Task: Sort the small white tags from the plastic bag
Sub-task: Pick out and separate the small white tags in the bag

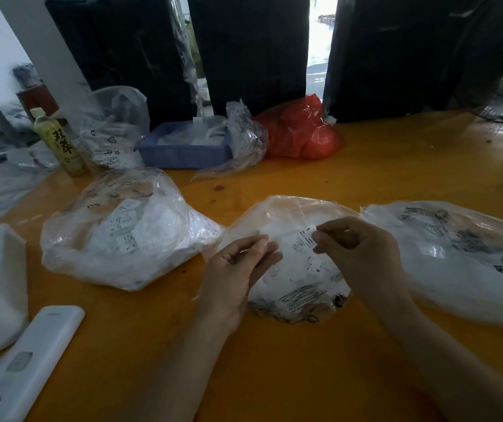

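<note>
From my head camera, looking down at the yellow bench: my right hand pinches one small white tag by its top corner, thumb and fingertips closed on it, a letter S printed near the edge. The tag hangs just over the middle plastic bag, which lies directly under and between my hands. My left hand is loosely curled, its fingertips at the bag's near-left edge; whether it grips the film or only touches it, I cannot tell.

More tags show through the middle bag beneath my fingers, one marked M, so this bag is far from emptied. To the left of my left hand sits a second clear bag holding a heap of tags, one marked L. To the right of my right hand lies a third clear bag with white contents I cannot make out.

I judge the sorting to be midway: tags sit in bags on both sides, and a good many remain to be drawn out.

Beyond my hands stand a blue basket, a red bag and a drink bottle; a white remote-like device lies near my left forearm.
</note>
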Action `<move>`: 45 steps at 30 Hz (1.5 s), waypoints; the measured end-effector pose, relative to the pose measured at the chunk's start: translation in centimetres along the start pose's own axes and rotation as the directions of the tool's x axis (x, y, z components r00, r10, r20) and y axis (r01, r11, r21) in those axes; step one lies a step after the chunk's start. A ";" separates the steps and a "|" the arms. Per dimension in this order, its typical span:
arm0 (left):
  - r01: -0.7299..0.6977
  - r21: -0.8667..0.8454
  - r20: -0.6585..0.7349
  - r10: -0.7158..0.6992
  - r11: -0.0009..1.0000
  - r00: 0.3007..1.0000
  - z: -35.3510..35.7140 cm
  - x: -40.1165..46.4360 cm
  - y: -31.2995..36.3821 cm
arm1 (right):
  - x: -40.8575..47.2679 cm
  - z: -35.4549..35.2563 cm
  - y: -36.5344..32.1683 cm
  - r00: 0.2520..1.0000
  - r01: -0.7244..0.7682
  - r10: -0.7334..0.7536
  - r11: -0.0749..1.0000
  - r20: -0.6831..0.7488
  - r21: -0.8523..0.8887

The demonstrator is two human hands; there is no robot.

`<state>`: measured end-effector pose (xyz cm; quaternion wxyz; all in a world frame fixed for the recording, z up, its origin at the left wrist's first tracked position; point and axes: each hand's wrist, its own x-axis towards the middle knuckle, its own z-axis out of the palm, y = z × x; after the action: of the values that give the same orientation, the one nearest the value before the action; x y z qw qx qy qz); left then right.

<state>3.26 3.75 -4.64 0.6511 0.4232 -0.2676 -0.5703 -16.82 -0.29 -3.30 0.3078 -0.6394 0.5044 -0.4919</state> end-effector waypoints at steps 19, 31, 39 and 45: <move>-0.043 0.177 0.125 0.021 0.983 0.992 0.3 -0.7 -0.5 | -0.3 -0.1 -0.8 0.986 -0.032 -0.002 0.978 0.165 0.208; -0.109 0.299 0.182 0.055 0.948 0.982 0.2 -0.8 -0.7 | -0.5 0.1 -0.9 0.981 0.126 -0.120 0.992 0.149 -0.030; -0.147 0.359 0.227 0.066 0.922 0.972 0.2 -1.1 -0.7 | -0.7 0.1 -1.0 0.947 0.300 -0.261 0.928 0.188 -0.221; -0.141 0.360 0.209 0.067 0.922 0.976 0.1 -1.1 -0.7 | -0.8 0.0 -1.0 0.945 0.318 -0.293 0.928 0.145 -0.194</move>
<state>2.59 4.80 -5.09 0.5593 0.4670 -0.4551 -0.5118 -16.48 0.75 -2.62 0.1847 -0.7664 0.4304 -0.4396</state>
